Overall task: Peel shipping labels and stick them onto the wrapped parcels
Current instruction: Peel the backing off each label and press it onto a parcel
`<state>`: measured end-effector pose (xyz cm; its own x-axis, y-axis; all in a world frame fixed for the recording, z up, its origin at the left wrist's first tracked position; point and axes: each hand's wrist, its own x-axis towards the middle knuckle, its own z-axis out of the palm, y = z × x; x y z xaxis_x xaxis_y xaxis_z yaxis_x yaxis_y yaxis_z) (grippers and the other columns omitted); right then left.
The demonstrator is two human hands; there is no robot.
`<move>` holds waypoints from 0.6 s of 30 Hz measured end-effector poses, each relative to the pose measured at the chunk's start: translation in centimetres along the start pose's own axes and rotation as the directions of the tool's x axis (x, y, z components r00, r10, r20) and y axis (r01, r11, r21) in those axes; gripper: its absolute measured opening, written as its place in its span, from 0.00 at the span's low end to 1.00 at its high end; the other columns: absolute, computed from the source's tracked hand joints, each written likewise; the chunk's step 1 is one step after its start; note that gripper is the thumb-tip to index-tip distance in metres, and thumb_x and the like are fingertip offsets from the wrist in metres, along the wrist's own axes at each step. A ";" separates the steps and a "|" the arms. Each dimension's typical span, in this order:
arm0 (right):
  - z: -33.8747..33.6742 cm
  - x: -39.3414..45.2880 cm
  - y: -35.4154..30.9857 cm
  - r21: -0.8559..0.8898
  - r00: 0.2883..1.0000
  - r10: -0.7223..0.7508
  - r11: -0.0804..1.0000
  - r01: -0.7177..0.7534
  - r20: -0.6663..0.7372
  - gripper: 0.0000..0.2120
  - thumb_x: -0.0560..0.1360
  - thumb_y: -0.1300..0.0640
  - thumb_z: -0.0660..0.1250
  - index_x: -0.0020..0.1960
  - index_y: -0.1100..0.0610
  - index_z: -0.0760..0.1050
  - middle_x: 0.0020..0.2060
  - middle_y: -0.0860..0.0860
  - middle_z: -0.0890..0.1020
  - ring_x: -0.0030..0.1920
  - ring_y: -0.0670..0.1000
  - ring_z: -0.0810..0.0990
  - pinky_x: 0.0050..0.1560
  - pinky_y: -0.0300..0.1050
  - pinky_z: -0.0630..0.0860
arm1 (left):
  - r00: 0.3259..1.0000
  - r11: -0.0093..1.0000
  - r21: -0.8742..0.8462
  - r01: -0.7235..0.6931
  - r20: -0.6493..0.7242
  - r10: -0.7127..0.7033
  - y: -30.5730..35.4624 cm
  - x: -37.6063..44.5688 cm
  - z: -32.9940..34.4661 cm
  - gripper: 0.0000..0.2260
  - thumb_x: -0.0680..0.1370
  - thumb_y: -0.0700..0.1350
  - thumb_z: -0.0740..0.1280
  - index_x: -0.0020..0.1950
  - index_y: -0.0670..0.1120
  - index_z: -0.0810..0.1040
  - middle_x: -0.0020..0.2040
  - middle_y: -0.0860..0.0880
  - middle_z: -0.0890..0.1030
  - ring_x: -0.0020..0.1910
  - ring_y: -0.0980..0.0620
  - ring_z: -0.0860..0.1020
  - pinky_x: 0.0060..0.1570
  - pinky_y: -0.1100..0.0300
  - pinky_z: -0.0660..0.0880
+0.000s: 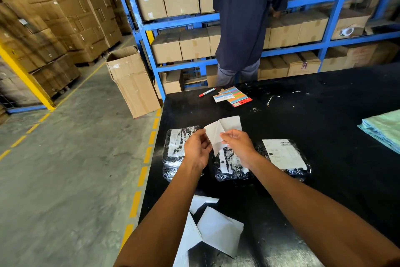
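Pinching a creased white label (pixel 223 130), left grip (pixel 195 151) and right grip (pixel 239 147).

Middle parcel (pixel 229 167) half hidden behind hands; label print (pixel 283 154) too small to read

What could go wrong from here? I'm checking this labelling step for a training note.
1. The label, held in the air by the left hand and right hand, already shows a crease and might wrinkle or stick to itself.
2. The loose sheets at the table edge could slide off.
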<state>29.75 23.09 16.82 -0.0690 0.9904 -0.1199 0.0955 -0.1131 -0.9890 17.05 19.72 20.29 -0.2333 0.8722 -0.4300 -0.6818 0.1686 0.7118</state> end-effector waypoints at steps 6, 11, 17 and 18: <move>-0.9 0.1 2.1 0.042 0.992 0.125 0.991 -0.124 -0.021 0.09 0.71 0.56 0.68 0.41 0.62 0.75 0.42 0.56 0.82 0.48 0.52 0.84 0.55 0.56 0.79 | 0.997 0.994 -0.107 0.029 -0.066 -0.036 0.6 0.1 -1.7 0.00 0.77 0.37 0.65 0.46 0.41 0.74 0.47 0.42 0.79 0.47 0.45 0.79 0.52 0.50 0.78; -1.3 -1.0 2.8 0.012 0.970 0.150 0.989 -0.151 -0.191 0.13 0.71 0.60 0.68 0.32 0.55 0.67 0.27 0.50 0.71 0.31 0.50 0.69 0.32 0.45 0.65 | 0.986 0.999 -0.042 0.012 -0.167 -0.019 0.9 0.8 -4.0 0.01 0.76 0.39 0.65 0.46 0.42 0.74 0.42 0.45 0.80 0.39 0.49 0.80 0.31 0.56 0.79; -2.3 -2.1 4.7 0.009 0.899 0.201 0.977 -0.215 -0.389 0.09 0.71 0.63 0.66 0.48 0.52 0.75 0.38 0.47 0.78 0.35 0.48 0.73 0.32 0.42 0.69 | 0.976 0.999 -0.007 -0.040 -0.216 0.038 2.5 0.9 -6.0 0.04 0.77 0.41 0.65 0.48 0.41 0.75 0.41 0.45 0.81 0.33 0.47 0.82 0.29 0.51 0.79; -2.5 -2.2 5.4 0.004 0.886 0.208 0.974 -0.226 -0.414 0.10 0.71 0.64 0.66 0.49 0.52 0.77 0.41 0.48 0.79 0.37 0.49 0.75 0.34 0.42 0.70 | 0.972 0.999 -0.009 -0.049 -0.231 0.045 2.8 1.0 -6.3 0.04 0.76 0.42 0.65 0.49 0.41 0.74 0.43 0.45 0.81 0.34 0.47 0.82 0.30 0.51 0.80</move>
<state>32.89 20.52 11.98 0.3696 0.8872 -0.2760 0.1042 -0.3347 -0.9365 10.55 18.15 18.34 -0.4176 0.7491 -0.5142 -0.6762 0.1217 0.7266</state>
